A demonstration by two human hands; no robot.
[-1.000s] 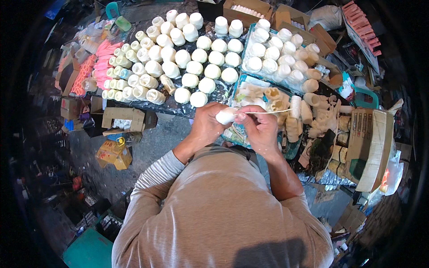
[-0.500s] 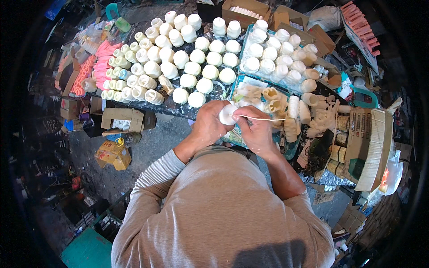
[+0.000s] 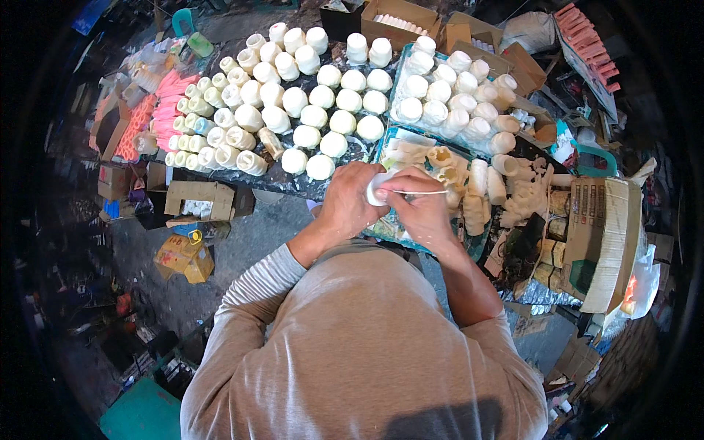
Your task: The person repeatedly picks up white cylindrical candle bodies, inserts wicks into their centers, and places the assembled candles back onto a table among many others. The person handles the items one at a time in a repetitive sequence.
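Centre of frame: left hand (image 3: 346, 196) wrapped around a white waxy cylinder (image 3: 375, 189). Right hand (image 3: 422, 210), fingers bunched, pinches a thin pale cord (image 3: 433, 193) at the cylinder's end; cord's tail points right. Upper centre: rounded off-white pieces (image 3: 307, 136) in rows. Right side: cardboard box (image 3: 618, 246).

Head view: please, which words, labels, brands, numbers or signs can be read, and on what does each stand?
None reads clearly.
Cardboard box at right: printed marks, too small to read.
Yellow container at left: reddish marks, too blurred to read.
Held white piece: no visible text.
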